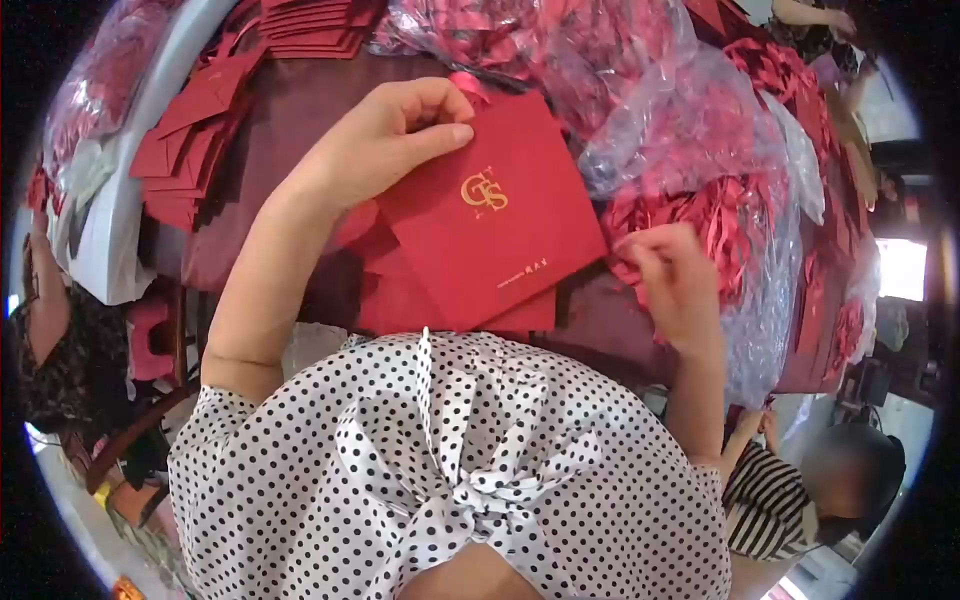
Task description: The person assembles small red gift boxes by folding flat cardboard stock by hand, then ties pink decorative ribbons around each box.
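A flat red paper gift bag [500,215] with gold lettering is tilted in front of me. At its upper left edge, my left hand [405,135] pinches it between thumb and fingers, and a bit of shiny red ribbon [468,88] shows just beyond. Near the bag's right corner, my right hand [677,280] has thumb and forefinger brought together. What those fingers hold, if anything, is too small and blurred to make out. More red paper pieces [400,302] lie partly hidden underneath.
Stacks of red paper bags lie at the left [185,150] and the back [315,25]. Clear plastic bags [650,120] and loose red ribbons [690,225] cover the table's right side. A person in a striped top [770,500] sits at the lower right; another person's arm [45,290] shows at left.
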`<state>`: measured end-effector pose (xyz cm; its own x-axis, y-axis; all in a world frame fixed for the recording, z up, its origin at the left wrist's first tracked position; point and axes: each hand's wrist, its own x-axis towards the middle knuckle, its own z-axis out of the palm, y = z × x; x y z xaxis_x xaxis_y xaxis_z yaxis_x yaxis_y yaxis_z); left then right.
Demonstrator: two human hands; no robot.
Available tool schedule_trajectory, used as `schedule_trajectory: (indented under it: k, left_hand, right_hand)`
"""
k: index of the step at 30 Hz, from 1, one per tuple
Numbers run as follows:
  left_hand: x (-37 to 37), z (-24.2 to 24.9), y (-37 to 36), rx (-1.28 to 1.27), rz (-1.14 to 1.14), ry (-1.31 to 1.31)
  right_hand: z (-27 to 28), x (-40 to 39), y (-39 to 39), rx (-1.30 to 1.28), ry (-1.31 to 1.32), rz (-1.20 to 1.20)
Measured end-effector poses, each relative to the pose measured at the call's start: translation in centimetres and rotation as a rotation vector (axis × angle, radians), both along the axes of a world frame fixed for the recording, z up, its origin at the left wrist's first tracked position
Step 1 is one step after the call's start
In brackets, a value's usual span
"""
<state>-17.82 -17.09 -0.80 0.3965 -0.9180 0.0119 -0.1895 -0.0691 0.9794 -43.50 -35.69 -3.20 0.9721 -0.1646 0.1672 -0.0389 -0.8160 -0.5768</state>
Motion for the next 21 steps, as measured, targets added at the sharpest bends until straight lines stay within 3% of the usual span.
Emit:
schedule_trajectory:
  k: [2, 4, 6, 7, 9, 13, 21]
  left_hand:
    - [0.0, 0.1, 0.1, 0.000, -0.004, 0.072]
    - [0.1, 0.0, 0.0, -0.006, -0.013, 0.079]
    - [0.0, 0.1, -0.1, -0.009, -0.031, 0.090]
    - [0.0, 0.1, -0.1, 0.014, -0.039, 0.106]
    - [-0.1, 0.2, 0.1, 0.033, -0.041, 0.122]
    - [0.3, -0.4, 0.5, 0.009, -0.056, 0.173]
    - [0.3, -0.7, 0.5, 0.047, -0.045, 0.363]
  right_hand:
    - [2.8, 0.1, 0.1, 0.177, 0.002, -0.208]
    - [3.5, 1.1, -0.1, 0.284, -0.068, -0.233]
    - [4.8, 3.5, 1.3, 0.574, -0.313, -0.243]
    - [5.5, 4.9, 1.7, 0.405, -0.327, -0.190]
    - [4.9, 7.0, 1.7, 0.341, -0.301, -0.102]
    - [3.7, 10.4, 2.7, 0.322, -0.206, -0.104]
    - [2.5, 11.0, 3.9, 0.133, -0.309, -0.098]
